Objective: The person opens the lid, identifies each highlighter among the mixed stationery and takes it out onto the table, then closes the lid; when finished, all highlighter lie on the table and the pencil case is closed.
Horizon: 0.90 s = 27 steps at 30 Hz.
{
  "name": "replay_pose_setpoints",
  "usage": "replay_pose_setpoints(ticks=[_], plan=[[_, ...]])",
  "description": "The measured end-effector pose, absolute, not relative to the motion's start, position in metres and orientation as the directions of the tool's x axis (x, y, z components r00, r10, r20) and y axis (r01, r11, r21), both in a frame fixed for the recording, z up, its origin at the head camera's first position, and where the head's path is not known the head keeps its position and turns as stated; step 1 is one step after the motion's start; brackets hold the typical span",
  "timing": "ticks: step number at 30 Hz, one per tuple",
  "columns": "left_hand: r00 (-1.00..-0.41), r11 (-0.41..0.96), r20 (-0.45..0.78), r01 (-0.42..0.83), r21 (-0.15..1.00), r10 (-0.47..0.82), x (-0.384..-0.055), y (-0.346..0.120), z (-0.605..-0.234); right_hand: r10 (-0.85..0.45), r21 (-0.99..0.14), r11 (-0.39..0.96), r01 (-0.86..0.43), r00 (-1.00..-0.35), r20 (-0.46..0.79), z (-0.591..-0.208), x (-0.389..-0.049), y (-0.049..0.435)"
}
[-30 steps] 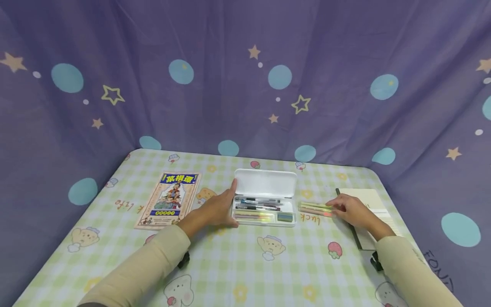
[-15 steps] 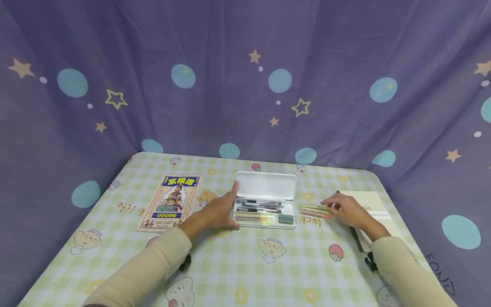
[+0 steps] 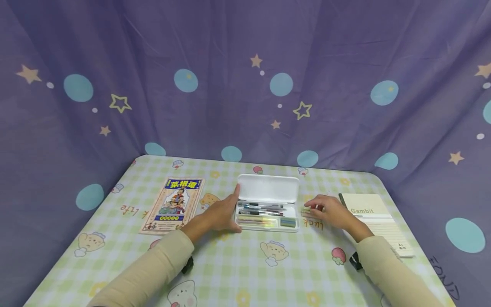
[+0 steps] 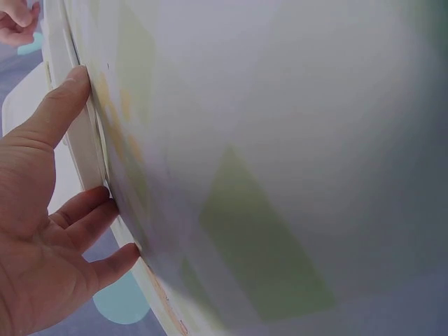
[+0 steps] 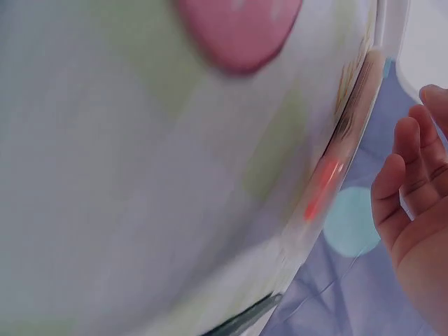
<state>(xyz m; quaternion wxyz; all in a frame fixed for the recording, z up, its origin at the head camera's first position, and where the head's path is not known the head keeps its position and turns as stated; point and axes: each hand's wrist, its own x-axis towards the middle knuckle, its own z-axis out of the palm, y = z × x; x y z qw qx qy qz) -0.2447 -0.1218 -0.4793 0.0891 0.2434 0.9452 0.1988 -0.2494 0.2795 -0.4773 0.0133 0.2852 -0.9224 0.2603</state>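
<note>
In the head view, a white pencil case [image 3: 268,187] stands with its lid raised at the table's middle. Several pens [image 3: 261,209] and a greenish-blue block [image 3: 287,222] lie inside it. My left hand [image 3: 222,213] rests against the case's left end, thumb at the near corner and fingers spread toward the lid. To the right of the case, my right hand [image 3: 327,211] hovers with loosely bent fingers over light-barrelled pens, which it mostly hides. From the right wrist, one pen [image 5: 350,126] with an orange part lies on the cloth, apart from the fingertips [image 5: 388,171].
A booklet [image 3: 172,207] with an illustrated cover lies on the left of the table. A cream notebook [image 3: 374,217] marked "Gambit" with a dark spine lies at the right, partly behind my right sleeve [image 3: 391,264]. A purple curtain [image 3: 230,128] hangs behind the table.
My right hand has moved left from the pens' right end to above them, uncovering more of the notebook. My left hand stays at the pencil case. The head view has tilted slightly upward.
</note>
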Motion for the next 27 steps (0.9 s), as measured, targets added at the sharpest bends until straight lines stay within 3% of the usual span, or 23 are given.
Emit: replay_pose_setpoints(ticks=[9,15,27], plan=[[-0.866,0.802,-0.074,0.421,0.423,0.494,-0.243,-0.122,-0.478,-0.547,-0.514,0.674,-0.53,-0.826,0.133,-0.472,-0.245,0.253],[-0.87,0.81,-0.083,0.412,0.418,0.486,-0.242,-0.121,-0.476,-0.601,-0.543,0.615,-0.572,-0.786,0.146,-0.476,-0.244,0.234],[-0.867,0.801,-0.071,0.42,0.426,0.493,-0.244,-0.122,-0.48,-0.688,-0.48,0.58,-0.658,-0.711,0.144,-0.477,-0.242,0.204]])
